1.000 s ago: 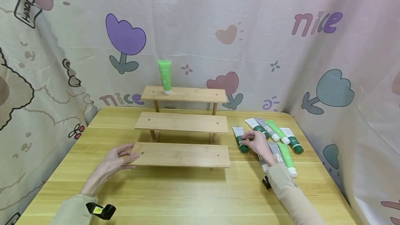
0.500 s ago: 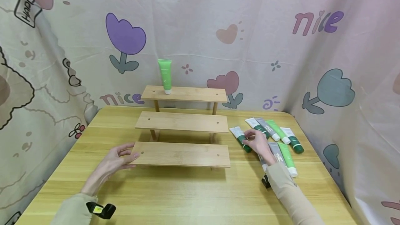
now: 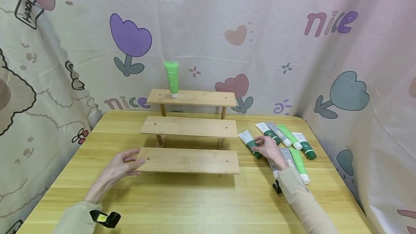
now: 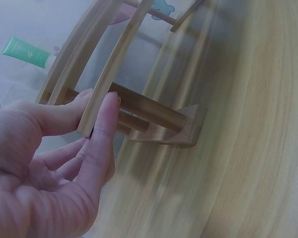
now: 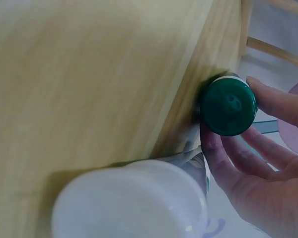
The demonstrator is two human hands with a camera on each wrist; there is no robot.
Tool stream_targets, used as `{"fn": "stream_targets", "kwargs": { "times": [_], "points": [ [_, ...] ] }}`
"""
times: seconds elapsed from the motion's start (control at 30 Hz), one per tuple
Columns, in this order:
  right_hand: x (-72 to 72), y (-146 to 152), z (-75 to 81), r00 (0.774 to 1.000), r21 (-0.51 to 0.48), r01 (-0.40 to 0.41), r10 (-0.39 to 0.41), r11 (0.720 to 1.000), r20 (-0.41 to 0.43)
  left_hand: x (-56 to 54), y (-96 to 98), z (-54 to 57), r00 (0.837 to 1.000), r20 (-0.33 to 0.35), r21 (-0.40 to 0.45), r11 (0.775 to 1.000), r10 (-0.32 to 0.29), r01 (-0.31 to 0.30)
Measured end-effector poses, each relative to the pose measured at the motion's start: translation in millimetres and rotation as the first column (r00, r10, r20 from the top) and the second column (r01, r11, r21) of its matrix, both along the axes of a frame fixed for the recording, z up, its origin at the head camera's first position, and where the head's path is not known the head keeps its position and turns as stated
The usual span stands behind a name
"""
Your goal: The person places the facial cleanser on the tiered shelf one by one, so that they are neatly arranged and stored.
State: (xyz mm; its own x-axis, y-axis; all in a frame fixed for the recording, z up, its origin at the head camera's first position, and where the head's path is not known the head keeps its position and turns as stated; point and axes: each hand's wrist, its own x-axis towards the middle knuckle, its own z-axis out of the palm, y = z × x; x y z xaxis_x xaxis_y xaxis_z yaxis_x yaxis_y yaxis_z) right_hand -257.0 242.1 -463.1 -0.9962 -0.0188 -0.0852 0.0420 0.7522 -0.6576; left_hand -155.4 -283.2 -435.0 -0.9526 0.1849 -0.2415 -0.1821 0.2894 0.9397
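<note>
A three-step bamboo display stand [image 3: 191,161] stands mid-table. My left hand [image 3: 117,167] grips the left end of its lowest step; in the left wrist view the board [image 4: 112,63] lies between thumb and fingers. On the right, my right hand [image 3: 269,150] pinches a white-and-dark-green squeeze tube [image 3: 247,139] near its cap, the tube lying at a slant close over the table. The right wrist view shows the tube's round dark green cap [image 5: 228,106] end-on, with a finger and thumb at its sides. One light green tube [image 3: 172,78] stands cap-down on the top step.
Several more tubes lie right of and behind my right hand, among them a light green tube [image 3: 299,165], a grey tube [image 3: 287,158] and a white-and-green tube [image 3: 304,146]. A large white cap [image 5: 129,203] fills the lower right wrist view. A patterned curtain [image 3: 195,28] encloses the table.
The tube under my right hand has turned, its flat end swinging left and its cap shifting right. The right hand has moved very slightly; my left hand stays on the stand.
</note>
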Motion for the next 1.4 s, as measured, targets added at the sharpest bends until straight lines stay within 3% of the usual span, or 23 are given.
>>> {"fn": "stream_targets", "kwargs": {
  "times": [0.3, 0.73, 1.1, 1.4],
  "points": [
    [-2.1, -1, 1.6, 1.000, 0.022, -0.010, 0.009, 1.000, 0.018, -0.4, -0.4, -0.2, 1.000, 0.002, 0.005, 1.000, -0.001, 0.001],
    [-1.4, -3, 2.7, 1.000, -0.019, 0.011, -0.011, 1.000, 0.010, -0.5, -0.6, -0.4, 1.000, 0.007, 0.005, 1.000, 0.003, -0.003],
    [-1.0, -3, 6.7, 0.999, -0.117, 0.038, -0.039, 0.992, -0.008, -0.1, -0.1, -2.0, 1.000, -0.010, 0.011, 1.000, 0.005, -0.005],
    [2.3, -8, 15.4, 0.995, -0.252, 0.092, -0.101, 0.963, -0.022, -0.4, -0.2, -2.9, 1.000, -0.016, 0.006, 1.000, 0.005, -0.004]
  ]
}}
